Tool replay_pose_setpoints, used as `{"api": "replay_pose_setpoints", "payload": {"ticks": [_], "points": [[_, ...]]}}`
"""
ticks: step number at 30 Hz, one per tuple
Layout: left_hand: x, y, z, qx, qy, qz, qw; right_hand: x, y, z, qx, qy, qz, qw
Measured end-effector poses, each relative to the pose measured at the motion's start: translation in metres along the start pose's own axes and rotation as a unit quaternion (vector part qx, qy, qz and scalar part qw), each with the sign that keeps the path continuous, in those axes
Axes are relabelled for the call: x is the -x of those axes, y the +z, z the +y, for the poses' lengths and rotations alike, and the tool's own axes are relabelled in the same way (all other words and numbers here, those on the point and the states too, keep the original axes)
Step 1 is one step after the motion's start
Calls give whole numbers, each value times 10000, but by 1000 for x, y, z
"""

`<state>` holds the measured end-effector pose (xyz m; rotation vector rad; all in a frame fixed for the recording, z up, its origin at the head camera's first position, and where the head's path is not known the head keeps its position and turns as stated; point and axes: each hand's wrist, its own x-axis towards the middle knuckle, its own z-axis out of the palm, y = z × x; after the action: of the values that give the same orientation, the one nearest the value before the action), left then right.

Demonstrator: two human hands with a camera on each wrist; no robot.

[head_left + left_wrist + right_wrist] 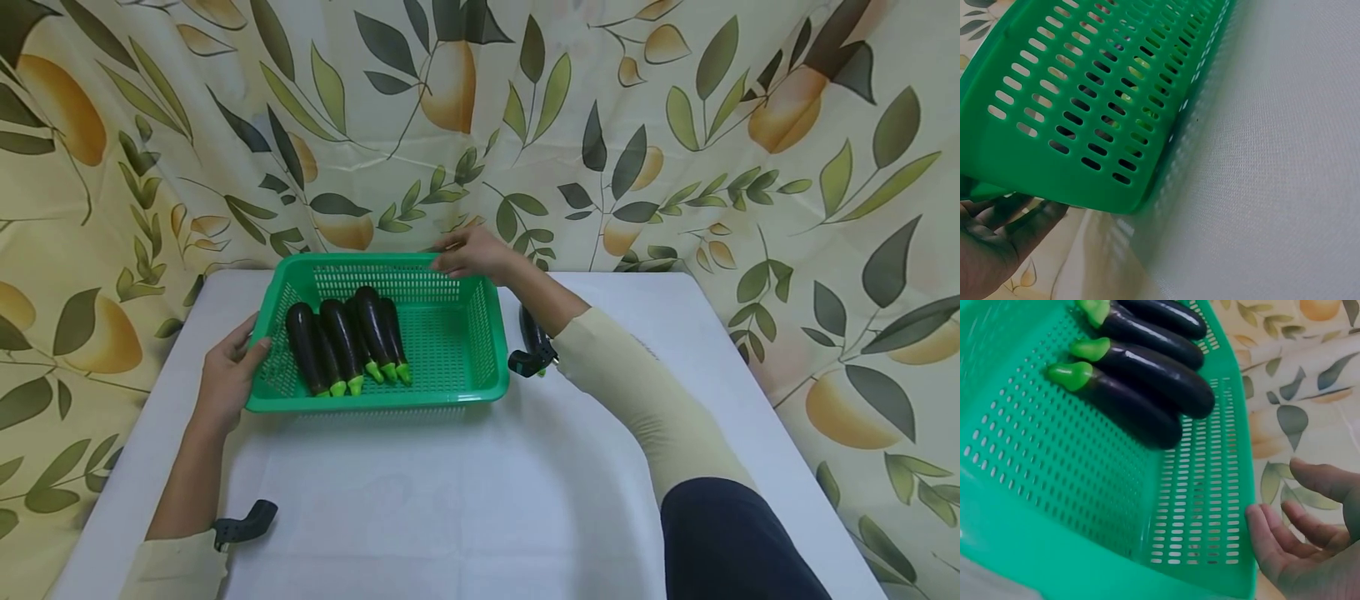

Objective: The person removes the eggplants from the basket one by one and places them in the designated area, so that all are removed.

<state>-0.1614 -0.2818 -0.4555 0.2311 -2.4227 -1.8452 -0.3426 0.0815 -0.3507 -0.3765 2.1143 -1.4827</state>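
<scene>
A green plastic basket with slotted walls holds several dark purple eggplants lying side by side in its left half, green caps toward the near side. At its left end my left hand grips the rim, thumb on top and fingers on the outer side. In the left wrist view those fingers reach under the rim. My right hand is at the far rim, right of the middle. Its fingertips touch the rim's outer edge in the right wrist view, while the thumb stands apart.
Another eggplant lies on the white-covered table right of the basket, partly hidden by my right forearm. A curtain printed with leaves and fruit hangs close behind the table. Dark wrist-camera mounts sit on both wrists.
</scene>
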Motion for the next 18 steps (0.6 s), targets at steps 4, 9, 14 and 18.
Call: {"api": "replay_pose_setpoints", "payload": {"ticks": [4,9,14,18], "points": [[0,0,0,12,29,-4,10000,-6,3,2,33,-6,-164,9999],[0,0,-1,15,61,-14,10000,-13,5,4,76,57,-205,9997],[0,0,-2,-1,90,-9,10000,-21,6,7,74,86,-434,9990],[0,-1,-2,-8,65,-15,10000,-27,8,10,134,49,-687,9975]]}}
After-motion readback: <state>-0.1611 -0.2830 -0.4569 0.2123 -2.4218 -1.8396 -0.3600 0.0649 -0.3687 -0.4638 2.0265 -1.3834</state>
